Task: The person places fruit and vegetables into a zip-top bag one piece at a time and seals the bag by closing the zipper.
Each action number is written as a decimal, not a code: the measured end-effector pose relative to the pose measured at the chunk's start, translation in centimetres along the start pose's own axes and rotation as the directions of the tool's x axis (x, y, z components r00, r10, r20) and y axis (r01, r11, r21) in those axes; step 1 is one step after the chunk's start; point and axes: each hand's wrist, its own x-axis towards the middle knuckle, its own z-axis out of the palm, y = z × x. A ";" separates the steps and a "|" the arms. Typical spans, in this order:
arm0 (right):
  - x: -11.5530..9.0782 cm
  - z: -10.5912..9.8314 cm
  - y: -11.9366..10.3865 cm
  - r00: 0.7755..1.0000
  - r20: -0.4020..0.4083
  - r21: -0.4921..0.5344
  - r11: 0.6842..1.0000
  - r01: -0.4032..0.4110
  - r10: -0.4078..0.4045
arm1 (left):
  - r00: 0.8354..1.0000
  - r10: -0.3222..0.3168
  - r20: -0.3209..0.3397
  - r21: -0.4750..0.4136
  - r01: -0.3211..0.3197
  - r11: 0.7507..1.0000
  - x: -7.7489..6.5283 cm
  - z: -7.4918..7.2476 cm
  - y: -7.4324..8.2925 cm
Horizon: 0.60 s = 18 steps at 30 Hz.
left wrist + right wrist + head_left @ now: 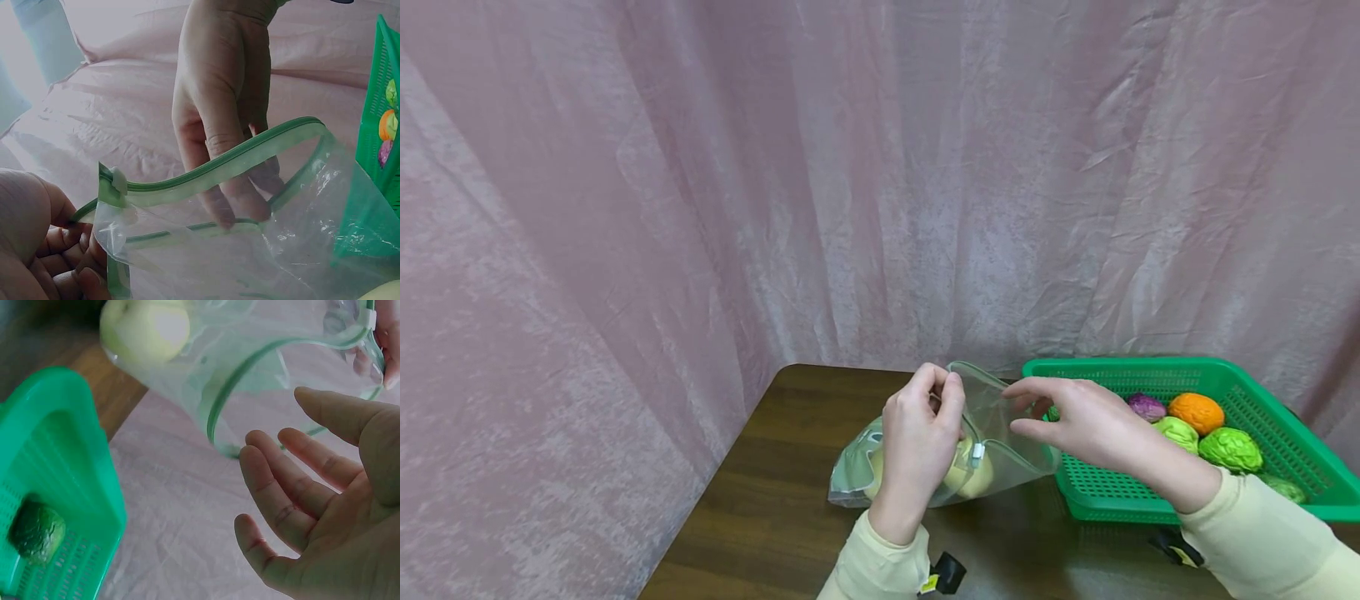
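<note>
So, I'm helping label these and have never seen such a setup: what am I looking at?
There's no machine, just a person's bare left hand and right hand. The wide picture comes from a camera on the head; the other two come from one on each wrist. On the table are a see-through bag with pale, round fruit inside and, beside it, a green basket of colourful produce. The left hand pinches the bag's edge; the right hand is at its mouth, fingers parted, gripping nothing.

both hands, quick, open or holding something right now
Left hand: holding the zip bag by its edge.
Right hand: open, holding nothing, fingers at the zip bag's mouth.
</note>
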 end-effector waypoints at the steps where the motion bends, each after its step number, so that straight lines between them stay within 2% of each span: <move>1: -0.1 -0.2 0.2 1.000 -0.006 -0.001 1.000 -0.008 0.008 | 1.000 0.001 0.001 0.000 -0.001 1.000 0.0 0.0 0.0; 8: -0.9 -1.5 1.6 0.993 -0.074 -0.038 0.995 -0.091 0.088 | 1.000 0.008 0.002 -0.003 -0.008 1.000 0.1 0.0 0.1; 18: -1.0 -2.5 4.7 0.989 -0.054 -0.175 0.974 -0.147 0.139 | 1.000 0.010 0.004 0.000 -0.010 1.000 -0.1 0.1 0.0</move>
